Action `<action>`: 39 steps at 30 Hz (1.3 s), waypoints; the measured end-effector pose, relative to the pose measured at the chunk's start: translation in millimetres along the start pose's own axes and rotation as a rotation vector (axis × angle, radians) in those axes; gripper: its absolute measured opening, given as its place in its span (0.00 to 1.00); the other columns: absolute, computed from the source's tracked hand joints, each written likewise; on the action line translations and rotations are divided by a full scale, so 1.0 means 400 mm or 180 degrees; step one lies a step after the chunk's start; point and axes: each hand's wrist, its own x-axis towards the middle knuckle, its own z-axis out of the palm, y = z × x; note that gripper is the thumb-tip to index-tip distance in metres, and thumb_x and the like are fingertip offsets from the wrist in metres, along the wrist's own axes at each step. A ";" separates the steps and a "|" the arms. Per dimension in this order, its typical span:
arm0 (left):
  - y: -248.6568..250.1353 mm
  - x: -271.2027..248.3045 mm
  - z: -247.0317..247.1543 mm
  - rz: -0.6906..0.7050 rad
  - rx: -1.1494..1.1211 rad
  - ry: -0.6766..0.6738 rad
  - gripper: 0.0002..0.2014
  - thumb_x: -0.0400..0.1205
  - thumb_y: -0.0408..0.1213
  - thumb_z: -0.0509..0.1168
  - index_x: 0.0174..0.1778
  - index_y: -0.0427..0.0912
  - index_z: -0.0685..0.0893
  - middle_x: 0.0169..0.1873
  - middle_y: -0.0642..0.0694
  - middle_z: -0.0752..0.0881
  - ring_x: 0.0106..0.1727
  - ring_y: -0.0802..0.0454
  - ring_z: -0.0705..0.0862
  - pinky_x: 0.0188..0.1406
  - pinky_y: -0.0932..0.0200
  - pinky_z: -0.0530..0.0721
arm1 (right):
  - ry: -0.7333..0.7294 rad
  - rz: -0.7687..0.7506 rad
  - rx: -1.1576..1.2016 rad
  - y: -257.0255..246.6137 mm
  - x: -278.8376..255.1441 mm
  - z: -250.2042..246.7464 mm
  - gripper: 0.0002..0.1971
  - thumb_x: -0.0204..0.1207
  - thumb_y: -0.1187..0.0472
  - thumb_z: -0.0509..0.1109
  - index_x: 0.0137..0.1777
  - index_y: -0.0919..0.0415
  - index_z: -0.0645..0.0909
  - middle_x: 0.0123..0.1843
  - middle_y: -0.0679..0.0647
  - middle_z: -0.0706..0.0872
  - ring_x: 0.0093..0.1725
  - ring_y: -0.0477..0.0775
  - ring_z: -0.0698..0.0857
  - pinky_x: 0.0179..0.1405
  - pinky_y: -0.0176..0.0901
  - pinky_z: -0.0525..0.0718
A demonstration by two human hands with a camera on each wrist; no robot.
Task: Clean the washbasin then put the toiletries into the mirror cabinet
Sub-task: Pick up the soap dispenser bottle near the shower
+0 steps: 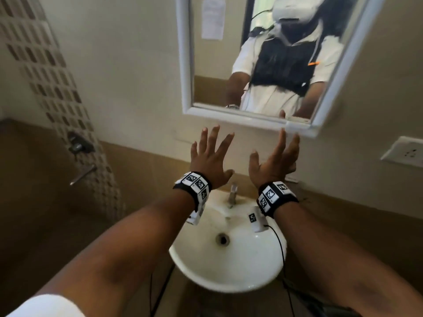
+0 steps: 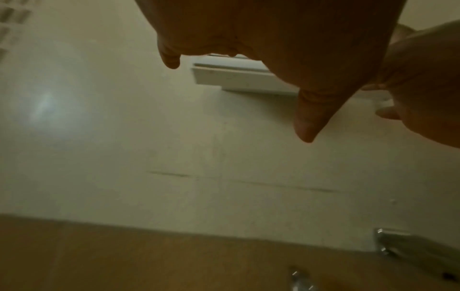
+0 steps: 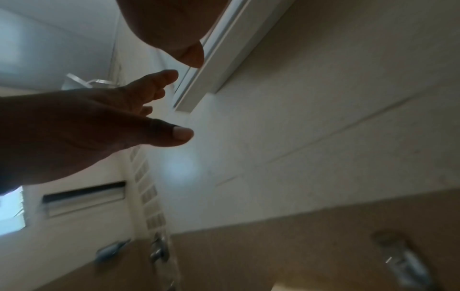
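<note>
Both hands are raised over the white washbasin (image 1: 229,282), fingers straight and spread, holding nothing. My left hand (image 1: 210,156) is in front of the wall below the mirror cabinet (image 1: 240,117). My right hand (image 1: 274,159) reaches up to the cabinet's lower frame, its longest fingertip at the white edge; I cannot tell if it touches. The cabinet door looks closed. In the left wrist view the left hand (image 2: 273,49) hangs below the cabinet's underside (image 2: 236,76). In the right wrist view the right hand (image 3: 169,25) lies beside the cabinet edge (image 3: 224,59). No toiletries are in view.
A chrome tap (image 1: 233,195) stands at the back of the basin. A wall socket (image 1: 405,154) sits to the right of the cabinet. Shower fittings (image 1: 80,143) are mounted on the tiled strip at the left. Cables hang from the wristbands beside the basin.
</note>
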 end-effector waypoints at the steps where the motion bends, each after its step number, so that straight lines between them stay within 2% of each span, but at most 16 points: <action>1: -0.033 -0.024 0.005 -0.0095 0.0009 -0.0041 0.58 0.72 0.61 0.74 0.88 0.64 0.38 0.88 0.48 0.32 0.88 0.36 0.33 0.82 0.23 0.53 | -0.0191 -0.0143 0.0029 -0.019 -0.032 0.028 0.49 0.69 0.49 0.74 0.86 0.48 0.51 0.88 0.62 0.49 0.84 0.66 0.54 0.73 0.72 0.63; 4: -0.165 -0.117 0.020 -0.0489 0.0078 -0.0083 0.59 0.71 0.60 0.75 0.88 0.65 0.39 0.88 0.47 0.34 0.88 0.35 0.33 0.82 0.22 0.52 | -0.0826 -0.0464 0.0106 -0.096 -0.145 0.124 0.48 0.68 0.49 0.75 0.85 0.48 0.52 0.87 0.61 0.51 0.83 0.66 0.56 0.72 0.70 0.66; 9: -0.413 -0.266 0.008 -0.1107 0.0174 -0.0237 0.59 0.71 0.63 0.72 0.87 0.66 0.34 0.87 0.48 0.31 0.87 0.35 0.30 0.82 0.22 0.47 | -0.1463 -0.0783 0.0241 -0.262 -0.295 0.274 0.48 0.66 0.50 0.74 0.85 0.49 0.56 0.86 0.58 0.55 0.81 0.65 0.59 0.69 0.69 0.68; 13: -0.616 -0.385 -0.034 -0.1446 0.0261 -0.0269 0.60 0.71 0.61 0.74 0.86 0.67 0.32 0.87 0.48 0.29 0.87 0.36 0.28 0.83 0.23 0.46 | -0.1865 -0.1035 0.0380 -0.427 -0.412 0.395 0.48 0.68 0.48 0.73 0.86 0.44 0.51 0.85 0.57 0.56 0.81 0.65 0.59 0.69 0.70 0.68; 16: -0.773 -0.471 -0.085 -0.1677 0.0282 -0.0234 0.61 0.72 0.61 0.74 0.86 0.67 0.31 0.87 0.49 0.28 0.87 0.37 0.27 0.83 0.23 0.44 | -0.2197 -0.1182 0.0498 -0.578 -0.496 0.479 0.48 0.71 0.47 0.72 0.86 0.40 0.47 0.87 0.53 0.52 0.83 0.62 0.56 0.70 0.73 0.66; 21: -1.014 -0.597 -0.168 -0.2004 0.0372 -0.0178 0.61 0.72 0.61 0.75 0.86 0.68 0.33 0.86 0.50 0.28 0.87 0.37 0.28 0.82 0.22 0.48 | -0.2495 -0.1380 0.0680 -0.816 -0.624 0.607 0.47 0.73 0.48 0.71 0.87 0.40 0.45 0.87 0.53 0.52 0.83 0.59 0.55 0.74 0.73 0.63; 24: -1.133 -0.652 -0.201 -0.2184 0.0353 -0.0193 0.60 0.73 0.61 0.75 0.86 0.67 0.33 0.86 0.50 0.26 0.86 0.38 0.26 0.83 0.23 0.45 | -0.2653 -0.1432 0.0814 -0.928 -0.689 0.674 0.47 0.73 0.48 0.71 0.86 0.39 0.45 0.87 0.53 0.52 0.83 0.60 0.57 0.74 0.73 0.64; 33: -1.362 -0.666 -0.190 -0.2506 0.0118 -0.0108 0.58 0.73 0.62 0.72 0.86 0.68 0.32 0.86 0.49 0.27 0.86 0.37 0.26 0.83 0.23 0.45 | -0.3057 -0.1502 0.0932 -1.113 -0.790 0.873 0.47 0.74 0.46 0.70 0.85 0.34 0.41 0.87 0.49 0.50 0.85 0.58 0.56 0.75 0.74 0.60; 39: -1.603 -0.572 -0.171 -0.2627 0.0212 0.0038 0.57 0.75 0.61 0.71 0.85 0.69 0.32 0.86 0.50 0.26 0.86 0.38 0.25 0.83 0.24 0.43 | -0.3024 -0.1632 0.1202 -1.262 -0.771 1.129 0.46 0.74 0.49 0.71 0.86 0.37 0.46 0.86 0.51 0.55 0.83 0.58 0.59 0.75 0.76 0.62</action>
